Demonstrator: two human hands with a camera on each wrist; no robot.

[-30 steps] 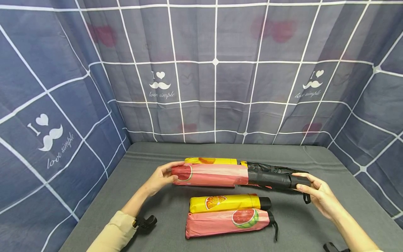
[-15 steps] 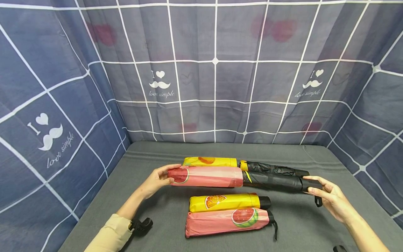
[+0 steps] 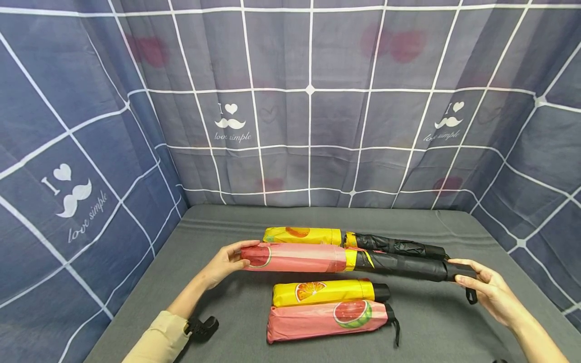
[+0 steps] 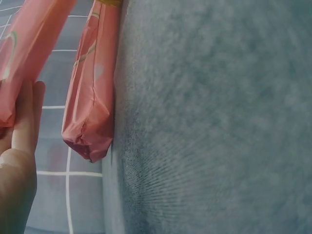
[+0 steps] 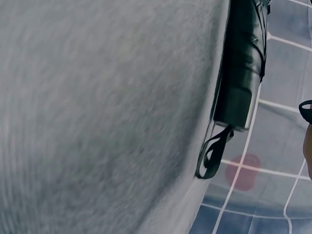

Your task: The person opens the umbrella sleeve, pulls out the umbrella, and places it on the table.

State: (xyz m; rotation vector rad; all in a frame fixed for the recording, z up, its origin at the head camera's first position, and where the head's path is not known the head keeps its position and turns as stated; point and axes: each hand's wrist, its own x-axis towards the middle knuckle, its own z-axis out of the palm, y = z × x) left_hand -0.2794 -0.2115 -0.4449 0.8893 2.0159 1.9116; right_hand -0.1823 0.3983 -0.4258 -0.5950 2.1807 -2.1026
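My left hand (image 3: 227,264) pinches the left end of a pink watermelon-print umbrella sleeve (image 3: 295,257), raised above the table. A folded black umbrella (image 3: 404,265) extends from the sleeve's right end, with a yellow band showing at the sleeve's mouth. Its black handle end is gripped by my right hand (image 3: 487,290), and a wrist loop dangles below. In the left wrist view, the left hand (image 4: 22,131) holds the sleeve's end. Only the edge of the right hand (image 5: 308,151) shows in the right wrist view.
Behind lie a yellow sleeve (image 3: 301,233) and a black folded umbrella (image 3: 395,245), end to end. In front, a yellow orange-print umbrella (image 3: 324,292) lies beside a pink watermelon-print umbrella (image 3: 308,322) on the grey table (image 3: 218,222). A checked curtain (image 3: 281,166) surrounds the table.
My right hand has moved right with the handle, so more of the black umbrella and its yellow band show outside the pink sleeve. My left hand has shifted slightly left and nearer.
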